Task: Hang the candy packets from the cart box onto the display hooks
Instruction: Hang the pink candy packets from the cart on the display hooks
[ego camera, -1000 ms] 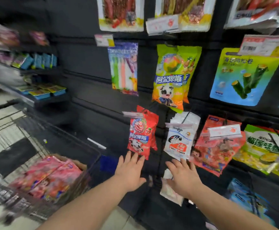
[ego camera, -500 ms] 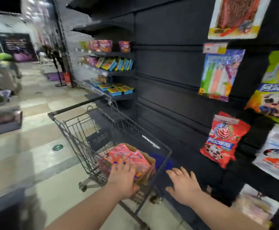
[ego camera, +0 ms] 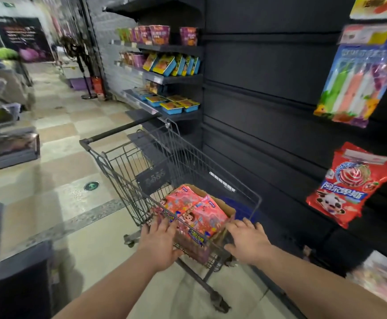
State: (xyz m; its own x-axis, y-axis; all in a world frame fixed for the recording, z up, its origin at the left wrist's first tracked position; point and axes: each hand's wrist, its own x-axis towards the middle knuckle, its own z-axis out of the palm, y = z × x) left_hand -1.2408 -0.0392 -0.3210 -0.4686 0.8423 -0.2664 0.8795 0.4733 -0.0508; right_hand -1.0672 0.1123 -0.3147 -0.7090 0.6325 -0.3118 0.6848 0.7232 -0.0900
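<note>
Fingers (ego camera: 162, 226) at candy packets (ego camera: 194, 215) — 阿尔卑斯 bag (ego camera: 346, 187) apart

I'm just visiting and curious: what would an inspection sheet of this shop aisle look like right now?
Surface: tiled floor; a wire cart stands on it beside the black display wall.
Job's things: pink candy packets lie in a cardboard box inside the cart; none in hand.
Clutter: blurred grey crates at left.
Hands: left hand and right hand both open, fingers spread at the box's near edge.
Cables: nothing seen.
Surroundings: red lollipop packet and striped packet hang on the wall; shelves of blue trays beyond.
</note>
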